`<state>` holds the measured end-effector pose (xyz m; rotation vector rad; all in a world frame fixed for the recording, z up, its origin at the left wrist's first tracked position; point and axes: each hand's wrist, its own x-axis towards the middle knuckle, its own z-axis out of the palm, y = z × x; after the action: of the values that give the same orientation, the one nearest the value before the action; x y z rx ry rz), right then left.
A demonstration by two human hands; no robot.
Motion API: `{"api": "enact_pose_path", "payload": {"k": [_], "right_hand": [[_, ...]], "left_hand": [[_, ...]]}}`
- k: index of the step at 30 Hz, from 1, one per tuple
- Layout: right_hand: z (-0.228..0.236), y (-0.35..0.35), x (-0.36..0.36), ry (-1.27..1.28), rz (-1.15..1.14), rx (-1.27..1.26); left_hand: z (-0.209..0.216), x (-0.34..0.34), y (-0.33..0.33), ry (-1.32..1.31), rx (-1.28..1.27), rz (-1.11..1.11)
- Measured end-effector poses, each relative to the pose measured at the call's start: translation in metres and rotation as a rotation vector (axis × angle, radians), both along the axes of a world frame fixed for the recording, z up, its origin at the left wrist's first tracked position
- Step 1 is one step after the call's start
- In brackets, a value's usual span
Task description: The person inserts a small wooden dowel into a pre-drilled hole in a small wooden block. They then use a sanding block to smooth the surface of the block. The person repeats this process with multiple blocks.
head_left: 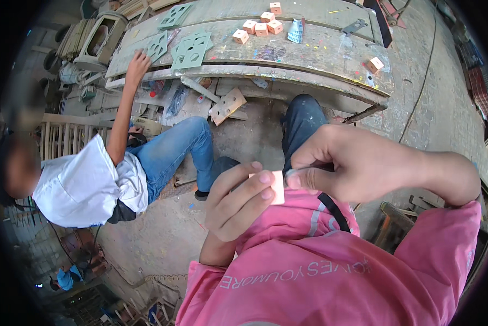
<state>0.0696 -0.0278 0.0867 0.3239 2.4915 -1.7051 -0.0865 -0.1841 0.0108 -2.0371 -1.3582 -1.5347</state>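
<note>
My left hand [235, 201] grips a small pale wooden cube [278, 191] in front of my pink shirt, with the fingers wrapped over its near face. Right beside the cube, my right hand [333, 163] is closed in a pinch, thumb pressed toward the curled fingers. A small greyish bit shows at the thumb tip, too little of it to name. Whether it touches the cube I cannot tell. Beyond my hands, several similar wooden cubes with holes in their faces [261, 29] sit grouped on the bench, and a single cube [375, 65] lies near its right end.
A paint-stained wooden bench [309, 60] runs across the top. Green boards with cut-out shapes [192, 50] lie on its left, near a seated person's hand [139, 64]. A blue-and-white crumpled piece [296, 31] and a grey metal tool [354, 26] rest farther right. A drilled board [227, 106] leans below.
</note>
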Motion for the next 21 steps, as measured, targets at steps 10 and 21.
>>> {"api": "enact_pose_path", "payload": {"k": [10, 21], "right_hand": [[-0.02, -0.005, -0.001, 0.052, -0.345, -0.707], [-0.04, -0.015, -0.021, 0.554, -0.569, -0.42]], "left_hand": [[-0.036, 0.01, 0.006, -0.439, -0.02, -0.029], [-0.031, 0.025, 0.008, -1.116, -0.18, -0.458]]}}
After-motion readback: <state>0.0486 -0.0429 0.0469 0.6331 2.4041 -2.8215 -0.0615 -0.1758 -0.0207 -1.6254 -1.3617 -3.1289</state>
